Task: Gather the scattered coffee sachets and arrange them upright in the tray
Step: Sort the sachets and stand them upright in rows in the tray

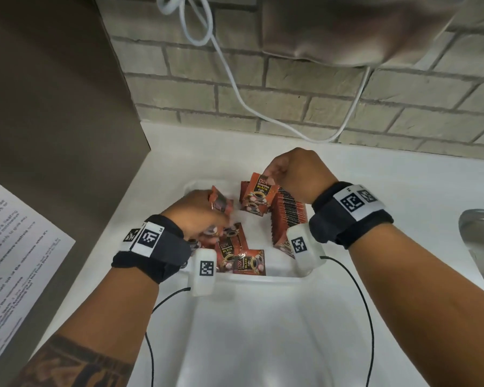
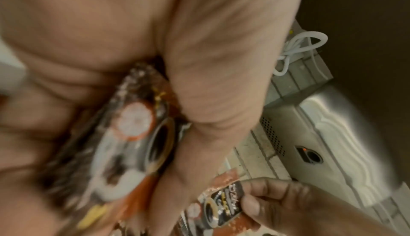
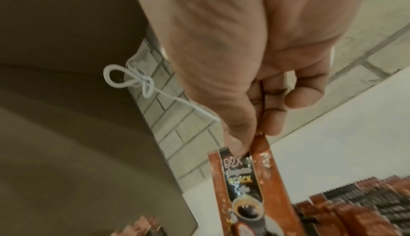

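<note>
Nearest, loose coffee sachets [image 1: 236,259] lie flat on the floor of the white tray [image 1: 263,279], at its near left. Just beyond them the left hand [image 1: 200,216] has its fingers curled round a sachet [image 1: 221,203], lifted clear of the pile; the left wrist view is too blurred to show how the fingers lie. To the right a packed row of sachets [image 1: 288,216] stands upright along the tray's right side. Farthest, the right hand [image 1: 288,174] pinches a second sachet [image 1: 259,195] by its top seam, thumb against fingertips [image 3: 235,145], the packet hanging at the row's far end. These foil packets look light, thin and floppy, probably slick; the crimped top edge seems the surest hold.
</note>
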The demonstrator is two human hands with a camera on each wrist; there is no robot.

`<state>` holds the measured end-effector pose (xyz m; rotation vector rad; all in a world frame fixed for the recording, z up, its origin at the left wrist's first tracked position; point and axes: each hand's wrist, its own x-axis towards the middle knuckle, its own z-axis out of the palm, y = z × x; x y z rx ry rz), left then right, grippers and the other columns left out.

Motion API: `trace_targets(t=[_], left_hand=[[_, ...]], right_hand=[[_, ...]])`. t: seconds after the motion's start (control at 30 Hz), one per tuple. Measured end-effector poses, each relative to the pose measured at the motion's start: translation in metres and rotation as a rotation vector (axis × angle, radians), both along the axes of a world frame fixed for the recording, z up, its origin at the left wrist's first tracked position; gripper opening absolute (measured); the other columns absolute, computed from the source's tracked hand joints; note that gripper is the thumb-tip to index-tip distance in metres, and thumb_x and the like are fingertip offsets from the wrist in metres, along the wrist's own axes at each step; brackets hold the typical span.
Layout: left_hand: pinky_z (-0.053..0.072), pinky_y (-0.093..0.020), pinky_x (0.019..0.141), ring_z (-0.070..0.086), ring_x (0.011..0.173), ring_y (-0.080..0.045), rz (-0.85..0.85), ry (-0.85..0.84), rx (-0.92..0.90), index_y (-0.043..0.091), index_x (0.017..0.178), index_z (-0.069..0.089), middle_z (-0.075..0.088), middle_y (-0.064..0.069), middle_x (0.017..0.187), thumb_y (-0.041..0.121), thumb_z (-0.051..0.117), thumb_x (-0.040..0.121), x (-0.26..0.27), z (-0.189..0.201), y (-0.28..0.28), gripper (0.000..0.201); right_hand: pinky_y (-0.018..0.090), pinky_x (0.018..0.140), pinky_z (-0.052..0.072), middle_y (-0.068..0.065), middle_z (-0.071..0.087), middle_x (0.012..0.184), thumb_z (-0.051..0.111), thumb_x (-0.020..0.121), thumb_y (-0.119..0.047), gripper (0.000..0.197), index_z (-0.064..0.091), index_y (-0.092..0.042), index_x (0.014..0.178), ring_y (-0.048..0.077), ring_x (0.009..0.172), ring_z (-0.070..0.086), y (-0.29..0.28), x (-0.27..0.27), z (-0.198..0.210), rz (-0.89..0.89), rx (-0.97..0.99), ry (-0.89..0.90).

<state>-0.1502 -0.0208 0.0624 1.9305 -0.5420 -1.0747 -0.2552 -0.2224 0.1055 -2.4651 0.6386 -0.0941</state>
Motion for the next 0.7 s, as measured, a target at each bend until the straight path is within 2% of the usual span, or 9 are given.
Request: trace_targets(t=[0.07, 0.17, 0.27, 0.37, 0.47, 0.53, 0.63, 0.7], left_hand=[[0.063, -0.042, 0.071, 0.072, 0.081, -0.022, -0.145, -0.063, 0.130, 0.022, 0.107, 0.071, 0.074, -0.009, 0.101, 0.010, 0.083, 0.077, -0.002, -0.003, -0.004, 0.034], [0.060, -0.040, 0.083, 0.070, 0.089, -0.017, -0.378, -0.359, 0.310, 0.030, 0.104, 0.071, 0.074, 0.005, 0.098, 0.035, 0.085, 0.071, -0.004, -0.003, -0.022, 0.037], [0.053, -0.036, 0.089, 0.066, 0.092, -0.016, -0.527, -0.444, 0.447, 0.029, 0.108, 0.070, 0.072, 0.006, 0.100, 0.048, 0.079, 0.075, -0.005, -0.004, -0.047, 0.039], [0.052, -0.031, 0.085, 0.067, 0.096, -0.020, -0.578, -0.393, 0.518, 0.018, 0.113, 0.070, 0.073, -0.002, 0.106, 0.041, 0.077, 0.081, -0.006, -0.009, -0.066, 0.041], [0.047, -0.025, 0.070, 0.060, 0.085, -0.018, -0.629, -0.354, 0.536, 0.010, 0.116, 0.071, 0.070, -0.004, 0.101, 0.034, 0.074, 0.086, -0.003, -0.015, -0.080, 0.038], [0.044, -0.023, 0.064, 0.057, 0.080, -0.016, -0.655, -0.347, 0.548, 0.009, 0.114, 0.071, 0.067, -0.002, 0.096, 0.032, 0.073, 0.087, -0.001, -0.019, -0.085, 0.036], [0.043, -0.024, 0.064, 0.055, 0.076, -0.015, -0.664, -0.352, 0.551, 0.007, 0.112, 0.072, 0.066, -0.002, 0.089, 0.032, 0.074, 0.085, 0.003, -0.026, -0.089, 0.036], [0.046, -0.024, 0.071, 0.057, 0.078, -0.016, -0.656, -0.345, 0.536, 0.007, 0.112, 0.073, 0.067, -0.003, 0.091, 0.031, 0.075, 0.084, 0.004, -0.029, -0.091, 0.037]], right_hand=[[0.010, 0.062, 0.037, -0.008, 0.068, 0.086, 0.068, 0.089, -0.007, 0.014, 0.076, -0.018, 0.094, 0.008, 0.084, 0.062, -0.001, 0.010, -0.007, 0.022, -0.019, 0.084], [0.014, 0.061, 0.038, -0.009, 0.066, 0.086, 0.063, 0.090, -0.005, 0.018, 0.074, -0.018, 0.090, 0.008, 0.085, 0.061, -0.002, 0.027, -0.019, 0.053, -0.075, 0.205], [0.020, 0.074, 0.043, -0.011, 0.068, 0.093, 0.062, 0.091, -0.006, 0.019, 0.076, -0.018, 0.093, 0.009, 0.088, 0.060, -0.002, 0.041, -0.031, 0.095, -0.142, 0.335], [0.026, 0.078, 0.051, -0.004, 0.074, 0.100, 0.059, 0.088, -0.006, 0.019, 0.077, -0.011, 0.092, 0.013, 0.085, 0.064, -0.004, 0.052, -0.044, 0.085, -0.164, 0.399], [0.036, 0.085, 0.059, 0.001, 0.076, 0.096, 0.062, 0.084, -0.010, 0.016, 0.077, -0.009, 0.090, 0.020, 0.089, 0.070, -0.004, 0.057, -0.052, 0.077, -0.202, 0.433], [0.036, 0.084, 0.059, 0.002, 0.076, 0.094, 0.063, 0.084, -0.011, 0.015, 0.077, -0.010, 0.089, 0.020, 0.087, 0.070, -0.004, 0.059, -0.055, 0.082, -0.216, 0.440], [0.035, 0.081, 0.060, 0.002, 0.075, 0.092, 0.059, 0.083, -0.010, 0.018, 0.077, -0.011, 0.088, 0.020, 0.081, 0.068, -0.005, 0.061, -0.056, 0.092, -0.245, 0.445], [0.035, 0.082, 0.059, 0.001, 0.074, 0.093, 0.058, 0.084, -0.012, 0.020, 0.077, -0.013, 0.089, 0.020, 0.083, 0.067, -0.006, 0.062, -0.054, 0.112, -0.277, 0.457]])
